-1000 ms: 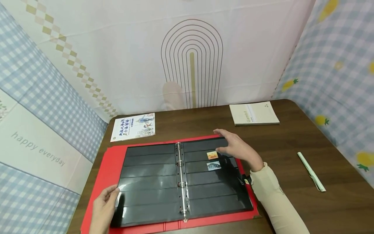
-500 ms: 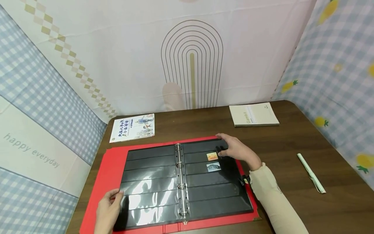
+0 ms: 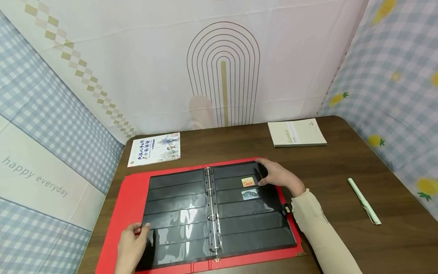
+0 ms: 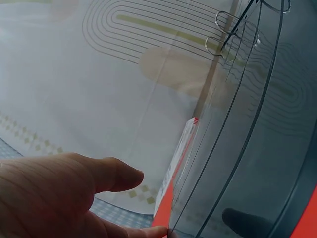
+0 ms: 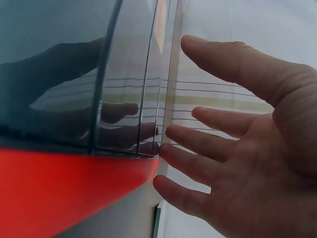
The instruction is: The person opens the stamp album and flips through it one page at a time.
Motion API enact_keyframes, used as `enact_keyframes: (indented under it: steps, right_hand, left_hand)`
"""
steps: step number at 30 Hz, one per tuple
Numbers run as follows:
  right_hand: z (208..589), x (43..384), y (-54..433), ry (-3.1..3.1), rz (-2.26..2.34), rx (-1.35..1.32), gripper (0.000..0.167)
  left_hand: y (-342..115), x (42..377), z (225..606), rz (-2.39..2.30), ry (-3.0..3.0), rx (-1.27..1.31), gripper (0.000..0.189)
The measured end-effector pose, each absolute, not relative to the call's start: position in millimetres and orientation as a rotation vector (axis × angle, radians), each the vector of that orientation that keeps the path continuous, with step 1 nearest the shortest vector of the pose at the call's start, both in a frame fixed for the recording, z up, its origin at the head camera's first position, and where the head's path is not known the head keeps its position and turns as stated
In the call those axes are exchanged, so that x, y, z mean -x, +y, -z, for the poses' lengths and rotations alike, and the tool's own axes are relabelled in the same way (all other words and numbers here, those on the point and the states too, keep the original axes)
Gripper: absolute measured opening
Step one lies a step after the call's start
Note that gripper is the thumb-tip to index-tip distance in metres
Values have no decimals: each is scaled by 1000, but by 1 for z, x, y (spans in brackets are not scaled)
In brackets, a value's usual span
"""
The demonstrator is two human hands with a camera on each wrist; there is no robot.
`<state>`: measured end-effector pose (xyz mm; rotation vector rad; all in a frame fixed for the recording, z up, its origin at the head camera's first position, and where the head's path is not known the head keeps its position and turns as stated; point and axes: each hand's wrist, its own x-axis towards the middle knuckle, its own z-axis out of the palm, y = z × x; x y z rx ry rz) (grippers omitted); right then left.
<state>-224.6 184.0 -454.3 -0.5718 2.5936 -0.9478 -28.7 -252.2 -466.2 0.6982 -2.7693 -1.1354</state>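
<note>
A red ring binder (image 3: 128,194) lies spread on the table, with black pocket pages on both sides of its metal rings (image 3: 212,217). My left hand (image 3: 132,245) is at the outer edge of the left page (image 3: 178,217). In the left wrist view its thumb (image 4: 119,174) stands off the page, while a fingertip meets the page edge. My right hand (image 3: 278,177) hovers with spread fingers over the upper outer corner of the right page (image 3: 246,224). Its thumb tip is beside an orange stamp (image 3: 248,182); a blue-grey stamp (image 3: 250,194) sits one row below.
A white picture-covered book (image 3: 154,149) lies behind the binder at left. A cream notebook (image 3: 297,132) is at the back right, and a pale green pen (image 3: 364,201) lies right of my forearm. Patterned cloths (image 3: 154,76) surround the table (image 3: 342,160).
My left hand has shifted right along with the left page's outer edge, and the glare on that page has changed. My right hand has moved slightly right and lower, closer to the page.
</note>
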Motion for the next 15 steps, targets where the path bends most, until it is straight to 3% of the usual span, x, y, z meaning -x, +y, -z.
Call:
enact_keyframes:
  steps: [15]
  right_hand:
    - [460,225,183,2610,915,623,87]
  left_hand:
    - [-235,30,463,1031,-2792,-666,56]
